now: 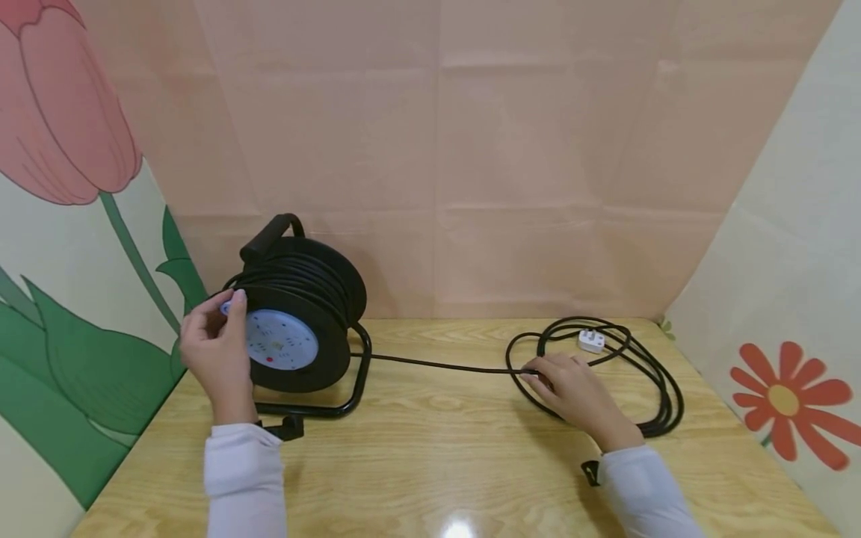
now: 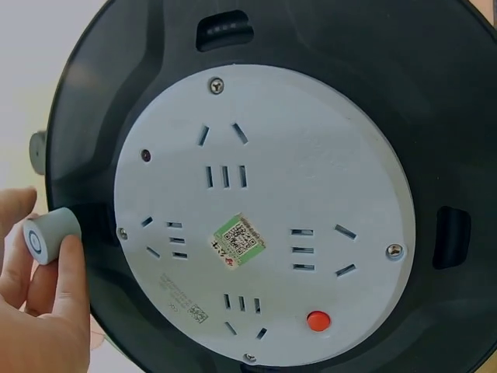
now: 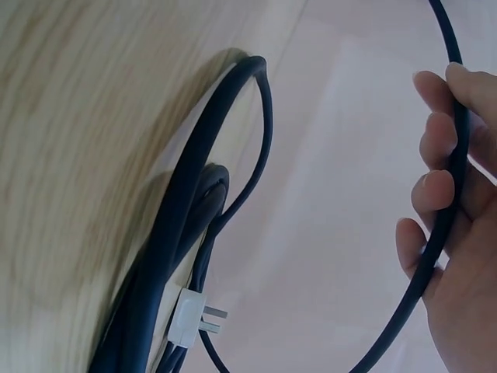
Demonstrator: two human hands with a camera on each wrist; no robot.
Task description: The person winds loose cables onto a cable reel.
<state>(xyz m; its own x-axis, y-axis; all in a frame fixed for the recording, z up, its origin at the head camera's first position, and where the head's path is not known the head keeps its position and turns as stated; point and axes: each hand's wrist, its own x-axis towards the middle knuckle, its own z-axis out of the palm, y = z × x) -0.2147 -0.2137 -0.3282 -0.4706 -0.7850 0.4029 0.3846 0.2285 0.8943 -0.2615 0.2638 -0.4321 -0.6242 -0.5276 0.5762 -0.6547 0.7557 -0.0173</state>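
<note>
A black cable reel (image 1: 332, 329) with a pale socket face (image 2: 311, 171) stands on its tube frame at the left of the table. My left hand (image 1: 218, 340) pinches the small grey crank knob (image 2: 54, 235) at the reel's rim between thumb and fingers. Black cable (image 1: 437, 365) runs taut from the reel to my right hand (image 1: 572, 392). In the right wrist view the fingers (image 3: 433, 190) curl round the cable. Beyond that hand lies a loose coil of cable (image 1: 662, 381) with a white plug (image 1: 591, 341) in it.
The wood-grain table (image 1: 417, 463) meets a pink backdrop (image 1: 471, 187) behind. Flower-printed panels stand at the left and right sides. A black carrying handle (image 1: 265, 237) rises over the reel, and its frame's lower bar (image 1: 303, 411) rests on the table.
</note>
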